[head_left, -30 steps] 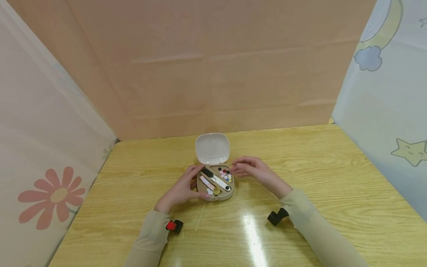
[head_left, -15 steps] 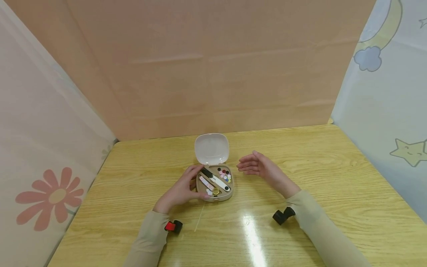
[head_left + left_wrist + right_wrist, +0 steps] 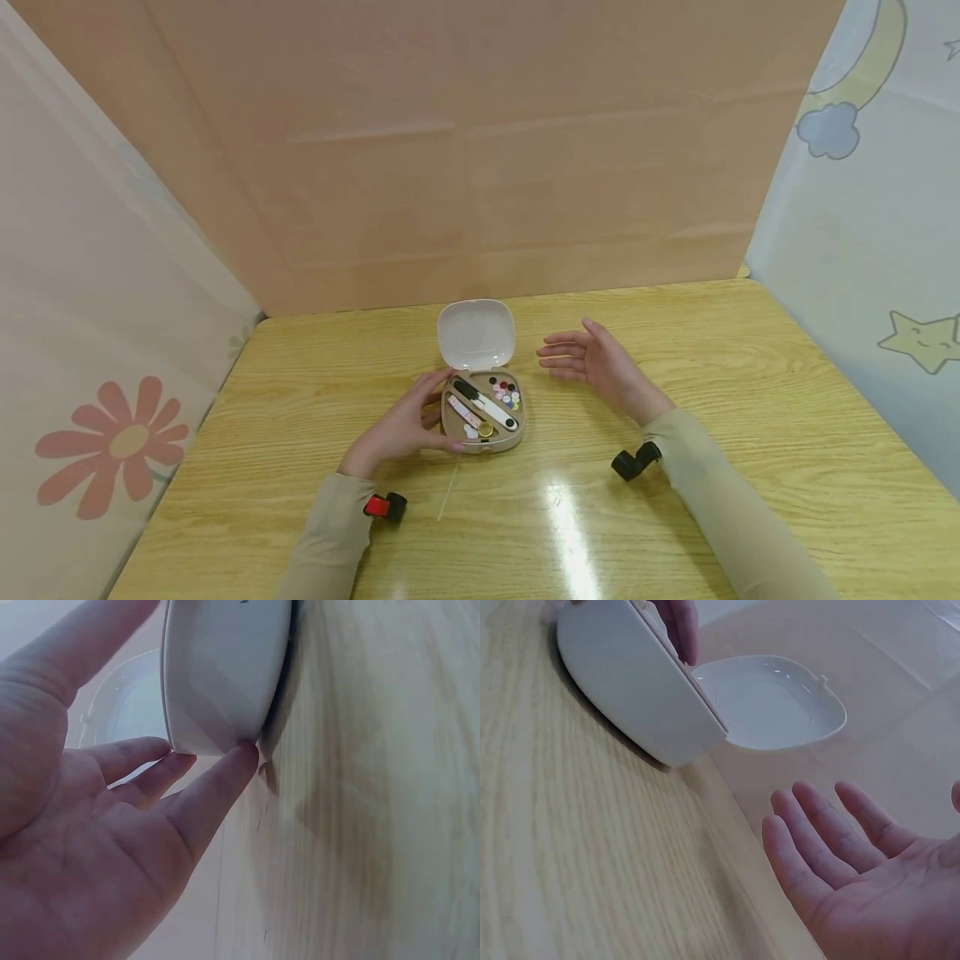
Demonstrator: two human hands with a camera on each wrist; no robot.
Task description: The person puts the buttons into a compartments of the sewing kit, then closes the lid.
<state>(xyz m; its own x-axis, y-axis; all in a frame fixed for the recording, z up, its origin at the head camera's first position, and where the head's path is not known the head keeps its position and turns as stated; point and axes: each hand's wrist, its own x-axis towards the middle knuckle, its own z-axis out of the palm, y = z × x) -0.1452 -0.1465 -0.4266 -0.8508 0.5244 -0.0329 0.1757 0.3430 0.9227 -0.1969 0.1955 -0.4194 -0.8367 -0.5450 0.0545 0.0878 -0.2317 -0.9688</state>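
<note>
An open cream sewing kit box (image 3: pixel 491 447) stands on the table, its lid (image 3: pixel 477 333) tipped back. Coloured buttons (image 3: pixel 505 392) fill its right compartment. Across the middle lies a white tool with a black end (image 3: pixel 495 412); a pinkish patterned strip (image 3: pixel 462 412), a gold ring-like piece (image 3: pixel 486 429) and a white piece (image 3: pixel 471 431) lie in front of it. My left hand (image 3: pixel 396 429) holds the box at its left side, thumb at the front and fingers behind; the left wrist view shows fingertips against its wall (image 3: pixel 217 682). My right hand (image 3: pixel 603 367) hovers empty to the right, fingers extended.
The wooden table (image 3: pixel 300 392) meets a peach backdrop (image 3: pixel 465 167) at its far edge. Patterned cloths hang at the left (image 3: pixel 90 275) and right (image 3: pixel 885 233). A thin pale line (image 3: pixel 447 493) shows in front of the box.
My right hand has drawn back from the buttons to the right, and its fingers have spread. The left hand stays at the box, its thumb slightly farther back from the front rim.
</note>
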